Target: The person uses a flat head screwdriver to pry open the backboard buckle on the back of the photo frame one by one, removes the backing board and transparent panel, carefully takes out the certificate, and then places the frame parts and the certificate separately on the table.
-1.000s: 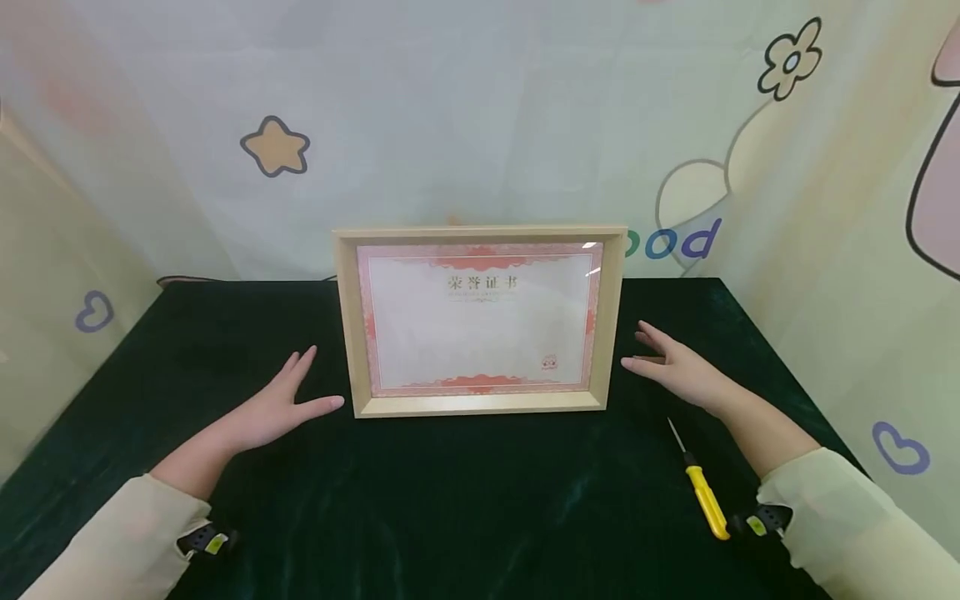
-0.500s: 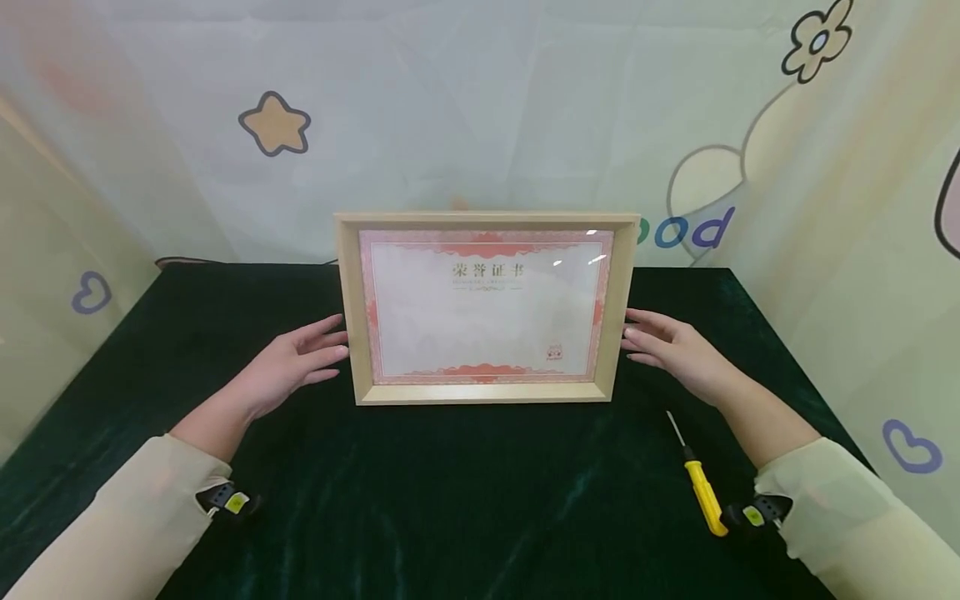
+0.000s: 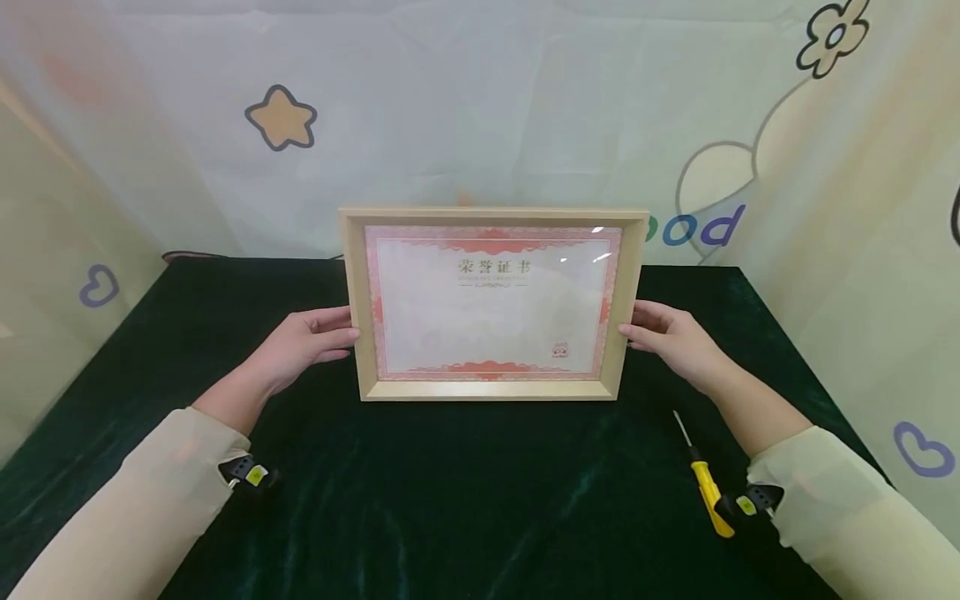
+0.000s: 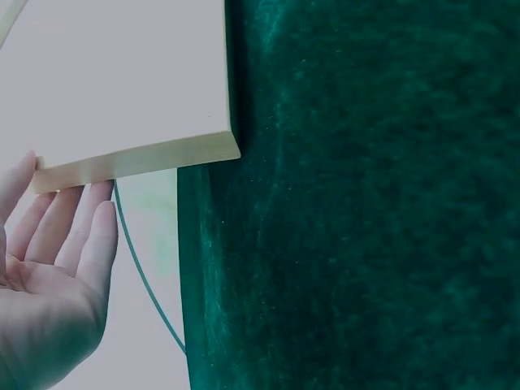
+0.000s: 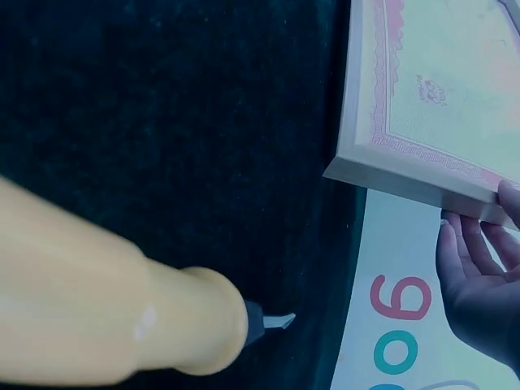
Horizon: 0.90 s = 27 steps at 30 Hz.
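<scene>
A light wooden picture frame [image 3: 491, 390] stands upright on the dark green cloth, with a pink-bordered certificate [image 3: 491, 321] behind its clear front. On its left side my left hand [image 3: 303, 346] grips the edge, thumb toward the front and fingers along the side. The right side is held by my right hand [image 3: 678, 342] in much the same way, its thumb on the front edge. In the left wrist view the left fingers [image 4: 57, 223] meet the side of the frame. The right wrist view has the right hand [image 5: 487, 284] at the frame's side, partly cut off by the image border.
A yellow-handled screwdriver [image 3: 708, 496] lies on the green cloth [image 3: 480, 492] near my right forearm, and looms large in the right wrist view. A pale printed curtain [image 3: 465, 108] hangs behind the table. A thin cable [image 3: 195, 254] shows at the far left table edge.
Both hands have moved inward, from beside the picture frame onto its two sides, and now grip it. The head view has shifted slightly. The screwdriver stays where it lay.
</scene>
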Available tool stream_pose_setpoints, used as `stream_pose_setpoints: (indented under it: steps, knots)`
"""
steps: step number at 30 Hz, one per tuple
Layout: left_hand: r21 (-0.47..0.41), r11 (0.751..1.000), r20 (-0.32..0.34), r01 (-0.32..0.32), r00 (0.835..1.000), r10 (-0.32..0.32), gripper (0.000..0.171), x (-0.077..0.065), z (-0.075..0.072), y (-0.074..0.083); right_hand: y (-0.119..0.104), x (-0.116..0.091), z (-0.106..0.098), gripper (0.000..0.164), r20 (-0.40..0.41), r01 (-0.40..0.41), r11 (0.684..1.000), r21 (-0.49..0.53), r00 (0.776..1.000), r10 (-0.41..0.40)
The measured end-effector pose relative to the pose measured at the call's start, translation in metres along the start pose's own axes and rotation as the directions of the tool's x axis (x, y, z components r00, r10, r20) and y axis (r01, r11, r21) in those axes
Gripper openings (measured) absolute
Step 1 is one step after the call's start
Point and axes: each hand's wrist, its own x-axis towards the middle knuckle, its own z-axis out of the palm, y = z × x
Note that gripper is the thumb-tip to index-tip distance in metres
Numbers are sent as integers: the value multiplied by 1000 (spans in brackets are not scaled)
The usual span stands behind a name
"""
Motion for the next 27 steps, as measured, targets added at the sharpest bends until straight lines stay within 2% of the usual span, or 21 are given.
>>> stream_pose_setpoints:
  steps: [5,12,21,27]
  knots:
    - [63,998,-10,-9,1000,10,64,1,-3,0,0,1,1,58,6,33,998,-50,999,-33]
    - [109,992,-8,-69,998,70,59,3,-1,6,-7,-3,-8,53,13,113,981,-158,994,-112]
    - [102,991,-19,-82,996,84,59,1,2,11,-12,-8,-14,52,-10,142,965,-222,989,-148]
    - [135,984,-42,-120,991,127,56,-3,2,16,-10,-6,-17,51,-34,177,949,-260,981,-192]
